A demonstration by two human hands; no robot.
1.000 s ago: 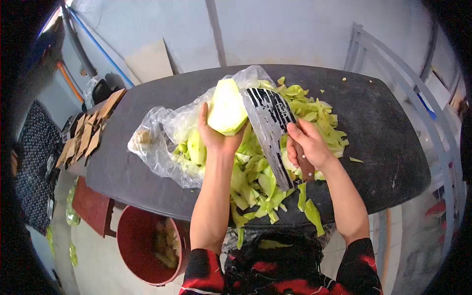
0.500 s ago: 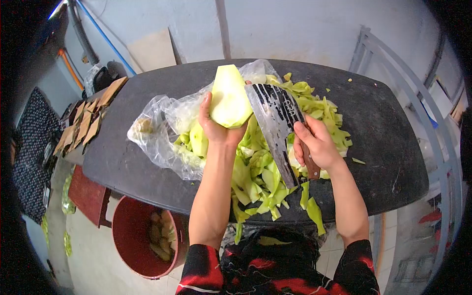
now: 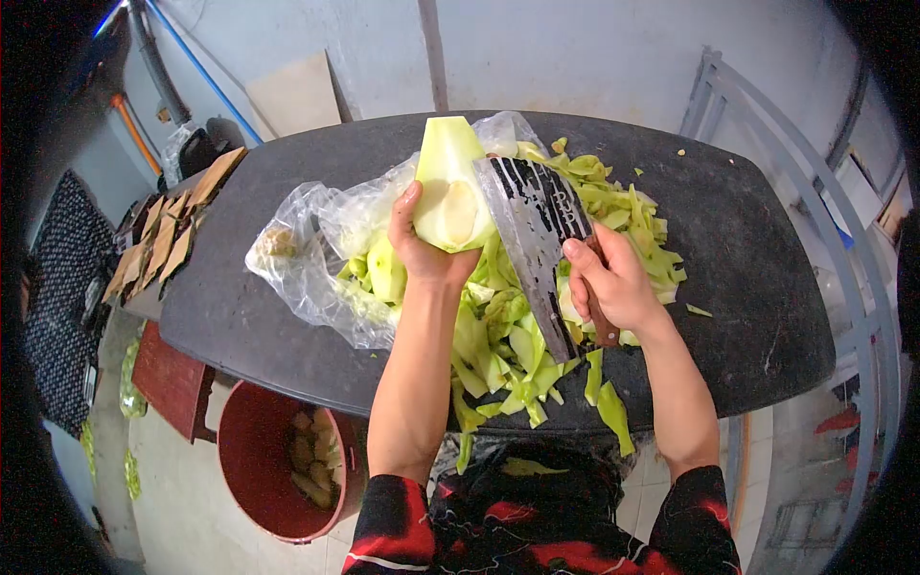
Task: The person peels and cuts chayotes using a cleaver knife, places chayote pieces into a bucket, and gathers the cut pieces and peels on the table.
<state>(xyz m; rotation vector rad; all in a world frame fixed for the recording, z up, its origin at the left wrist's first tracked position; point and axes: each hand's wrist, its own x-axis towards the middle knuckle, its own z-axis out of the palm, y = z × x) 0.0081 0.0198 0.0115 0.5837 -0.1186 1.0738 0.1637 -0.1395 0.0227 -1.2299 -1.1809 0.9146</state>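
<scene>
A pale green peeled fruit or vegetable point(image 3: 447, 177) rests upright in my left hand point(image 3: 429, 251), whose fingers wrap round its lower part; an oval, paler patch shows on its face. Closed on the brown handle of a wide cleaver point(image 3: 537, 216) is my right hand point(image 3: 613, 281). The blade, dark with bare streaks, stands close to the right side of the pale piece; whether they touch I cannot tell. Below and behind the hands lies a heap of green peelings point(image 3: 513, 345), partly on a clear plastic bag point(image 3: 326, 244).
Peelings overhang the near edge of the dark table point(image 3: 747, 287). Under its left side stands a red bin point(image 3: 278, 479) with pieces inside, beside a red stool point(image 3: 172, 381). Cardboard strips point(image 3: 168, 240) lie at the left, and a grey metal rail point(image 3: 815, 172) runs along the right.
My left hand has turned the pale piece, so the oval patch now shows. The cleaver has shifted slightly up and stays beside it in my right hand.
</scene>
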